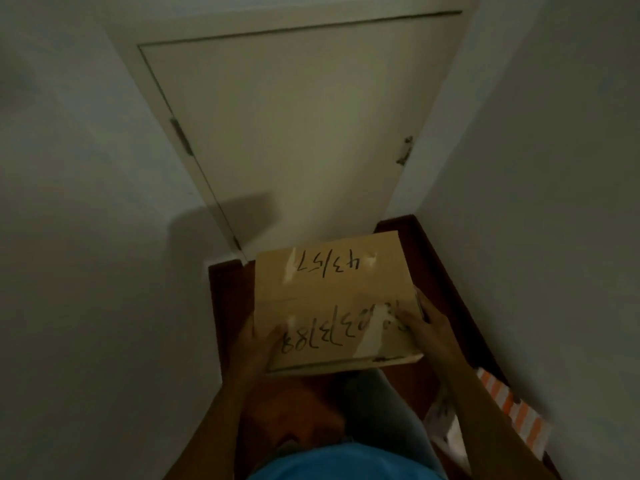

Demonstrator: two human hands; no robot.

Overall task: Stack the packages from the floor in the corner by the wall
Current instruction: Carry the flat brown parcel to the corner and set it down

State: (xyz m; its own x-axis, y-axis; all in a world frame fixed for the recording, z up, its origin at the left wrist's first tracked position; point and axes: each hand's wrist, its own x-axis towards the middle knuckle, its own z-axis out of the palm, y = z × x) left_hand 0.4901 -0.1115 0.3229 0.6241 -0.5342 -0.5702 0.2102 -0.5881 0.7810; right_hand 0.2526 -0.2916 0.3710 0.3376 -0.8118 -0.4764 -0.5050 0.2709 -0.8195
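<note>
A flat brown cardboard box (332, 292) with black handwritten numbers and strips of clear tape on its top is held above the dark red floor (225, 299). My left hand (258, 341) grips its near left edge, thumb on top. My right hand (420, 320) grips its right edge, fingers laid across the top. The box hangs in front of a closed white door (294, 133), between two white walls. More packages lie low at the right: an orange-and-white striped one (516, 414) and a pale one (441, 415).
The space is a narrow, dim passage with a white wall (86, 237) on the left and another (554, 202) on the right. Dark skirting (440, 258) runs along the right wall. My legs and blue shirt (332, 462) fill the bottom.
</note>
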